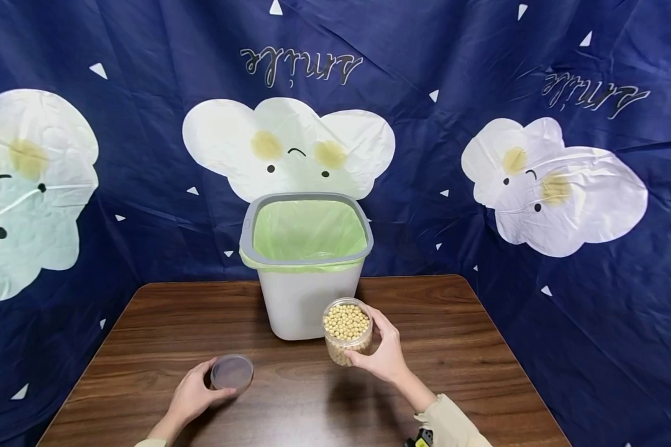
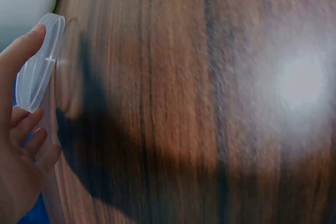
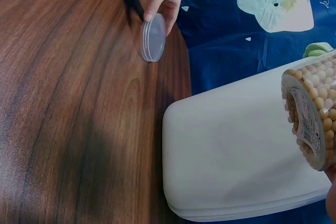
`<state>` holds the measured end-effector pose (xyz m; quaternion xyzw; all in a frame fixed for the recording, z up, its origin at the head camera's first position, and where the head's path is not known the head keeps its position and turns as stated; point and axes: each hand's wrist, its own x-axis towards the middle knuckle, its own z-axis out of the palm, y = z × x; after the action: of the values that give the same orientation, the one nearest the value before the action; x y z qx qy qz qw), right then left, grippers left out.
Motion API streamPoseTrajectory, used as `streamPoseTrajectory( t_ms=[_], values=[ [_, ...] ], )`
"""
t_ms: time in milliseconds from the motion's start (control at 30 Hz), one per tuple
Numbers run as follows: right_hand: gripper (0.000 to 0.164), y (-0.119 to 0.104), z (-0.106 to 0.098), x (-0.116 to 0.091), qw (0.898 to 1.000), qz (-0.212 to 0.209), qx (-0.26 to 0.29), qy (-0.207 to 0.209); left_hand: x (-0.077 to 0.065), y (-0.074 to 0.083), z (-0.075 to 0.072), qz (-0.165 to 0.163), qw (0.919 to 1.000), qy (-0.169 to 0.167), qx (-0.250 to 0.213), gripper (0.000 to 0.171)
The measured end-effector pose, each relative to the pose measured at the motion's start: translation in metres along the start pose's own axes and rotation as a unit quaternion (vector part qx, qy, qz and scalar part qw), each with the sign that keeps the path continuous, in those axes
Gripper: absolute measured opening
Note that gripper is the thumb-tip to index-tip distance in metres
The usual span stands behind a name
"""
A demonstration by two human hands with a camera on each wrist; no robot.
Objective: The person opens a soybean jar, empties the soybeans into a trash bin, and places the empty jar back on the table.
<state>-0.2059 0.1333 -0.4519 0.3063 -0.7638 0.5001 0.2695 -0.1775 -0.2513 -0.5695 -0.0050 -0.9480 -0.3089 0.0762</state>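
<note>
In the head view my right hand (image 1: 386,351) grips a clear round jar (image 1: 346,332) filled nearly to the rim with pale yellow soybeans. The jar is lidless and held above the table, in front of the trash bin. A label shows on the base of the jar (image 3: 307,121) in the right wrist view. My left hand (image 1: 192,391) pinches a translucent round lid (image 1: 232,374) by its edge, over the table's left part. In the left wrist view the thumb lies against the lid (image 2: 41,66), with the other fingers around its lower end.
A white trash bin (image 1: 307,304) with a grey rim and a light green liner bag (image 1: 307,230) stands at the back middle of the brown wooden table (image 1: 447,347). Dark blue cloth (image 1: 425,56) printed with clouds hangs behind and at both sides.
</note>
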Motion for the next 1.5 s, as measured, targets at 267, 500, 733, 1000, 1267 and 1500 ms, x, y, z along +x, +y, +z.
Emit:
streamPoseTrajectory(
  t_ms=[267, 500, 733, 1000, 1267, 1500],
  values=[
    [0.077, 0.001, 0.000, -0.002, 1.000, -0.006, -0.006, 0.001, -0.004, -0.008, 0.003, 0.033, 0.9991, 0.001, 0.025, 0.091],
    [0.077, 0.003, 0.001, -0.001, 1.000, -0.010, -0.014, 0.000, -0.004, -0.008, 0.002, 0.032, 0.9993, -0.009, 0.017, 0.091],
    [0.076, -0.012, -0.003, 0.006, 1.000, -0.010, -0.010, -0.003, 0.001, -0.005, -0.002, 0.021, 0.9995, -0.019, 0.016, 0.089],
    [0.073, -0.038, -0.010, 0.019, 1.000, -0.019, 0.010, -0.006, 0.027, 0.013, -0.026, 0.024, 0.9995, -0.006, 0.021, 0.083],
    [0.074, -0.037, -0.010, 0.019, 1.000, -0.012, 0.014, -0.010, 0.071, 0.060, -0.074, 0.087, 0.9955, 0.037, 0.009, 0.083],
    [0.074, -0.037, -0.011, 0.020, 1.000, -0.019, 0.017, -0.014, 0.106, 0.114, -0.116, 0.147, 0.9870, 0.066, -0.004, 0.085]
  ],
)
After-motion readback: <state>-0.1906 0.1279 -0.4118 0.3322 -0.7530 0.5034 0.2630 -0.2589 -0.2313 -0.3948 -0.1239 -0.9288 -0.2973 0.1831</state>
